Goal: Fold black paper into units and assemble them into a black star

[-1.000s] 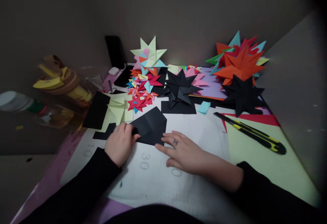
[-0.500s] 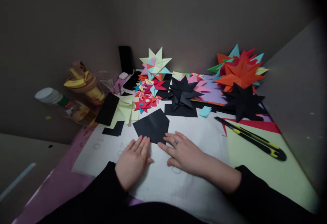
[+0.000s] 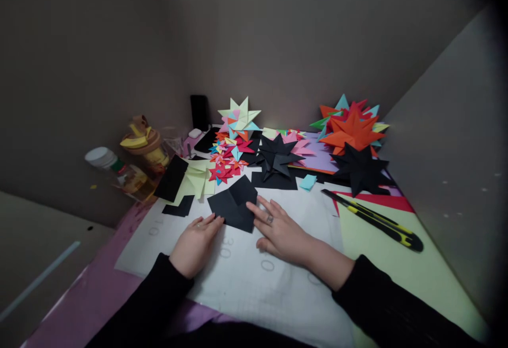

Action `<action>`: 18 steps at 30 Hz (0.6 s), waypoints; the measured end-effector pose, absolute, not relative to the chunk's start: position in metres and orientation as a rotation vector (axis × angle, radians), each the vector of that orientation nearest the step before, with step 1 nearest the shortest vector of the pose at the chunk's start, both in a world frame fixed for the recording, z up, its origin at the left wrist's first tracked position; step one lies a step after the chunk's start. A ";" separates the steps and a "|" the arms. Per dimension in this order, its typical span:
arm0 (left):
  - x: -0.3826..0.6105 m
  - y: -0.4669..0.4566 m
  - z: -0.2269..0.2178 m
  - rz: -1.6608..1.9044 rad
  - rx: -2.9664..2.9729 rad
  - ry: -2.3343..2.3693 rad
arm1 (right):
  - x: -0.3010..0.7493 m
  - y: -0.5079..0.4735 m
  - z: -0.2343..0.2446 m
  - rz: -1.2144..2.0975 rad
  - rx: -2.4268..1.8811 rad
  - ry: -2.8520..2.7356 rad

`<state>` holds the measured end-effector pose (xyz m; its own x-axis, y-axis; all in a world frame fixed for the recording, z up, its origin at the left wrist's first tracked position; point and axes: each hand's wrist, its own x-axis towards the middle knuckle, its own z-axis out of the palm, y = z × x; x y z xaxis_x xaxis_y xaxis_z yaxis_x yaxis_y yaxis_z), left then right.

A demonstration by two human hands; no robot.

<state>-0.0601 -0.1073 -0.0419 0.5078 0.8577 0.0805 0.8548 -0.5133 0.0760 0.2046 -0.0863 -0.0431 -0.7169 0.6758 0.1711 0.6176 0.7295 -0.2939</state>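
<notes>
A folded black paper sheet (image 3: 235, 204) lies on a white cutting mat (image 3: 254, 279) with printed numbers. My right hand (image 3: 278, 227) lies flat and open, its forefinger pressing the sheet's right side; a ring shows on one finger. My left hand (image 3: 196, 241) rests open beside the sheet's lower left corner, fingertips at its edge. Both arms wear black sleeves.
A black-and-yellow utility knife (image 3: 373, 220) lies right on pale yellow paper (image 3: 400, 274). Behind are a black paper star (image 3: 275, 156), another black star (image 3: 359, 167), an orange star (image 3: 351, 128), small coloured stars (image 3: 228, 157), pale yellow folded pieces (image 3: 196, 179) and a bottle (image 3: 115, 168) at left.
My left hand let go of the sheet's left corner and went flat beside it. My right forefinger moved up onto the sheet. The camera tilted up and back.
</notes>
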 end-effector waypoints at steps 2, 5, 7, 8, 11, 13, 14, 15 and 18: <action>-0.063 -0.107 -0.041 0.167 2.672 1.557 | 0.202 -0.086 -0.041 0.405 -0.986 -2.720; -0.063 -0.109 -0.033 0.101 2.639 1.652 | 0.201 -0.087 -0.040 0.522 -0.980 -2.727; -0.062 -0.112 -0.027 0.056 2.629 1.753 | 0.202 -0.088 -0.041 0.548 -0.988 -2.720; -0.061 -0.114 -0.024 0.042 2.627 1.801 | 0.202 -0.088 -0.041 0.550 -0.988 -2.719; -0.055 -0.120 -0.020 0.088 2.664 1.876 | 0.203 -0.090 -0.045 0.501 -0.964 -2.700; -0.044 -0.123 -0.021 0.204 2.739 1.816 | 0.204 -0.091 -0.046 0.420 -0.913 -2.664; -0.037 -0.123 -0.022 0.277 2.783 1.739 | 0.204 -0.092 -0.046 0.363 -0.867 -2.639; -0.029 -0.123 -0.023 0.339 2.807 1.637 | 0.205 -0.093 -0.046 0.298 -0.806 -2.612; -0.005 -0.114 -0.020 0.621 2.659 1.331 | 0.207 -0.097 -0.045 0.080 -0.651 -2.469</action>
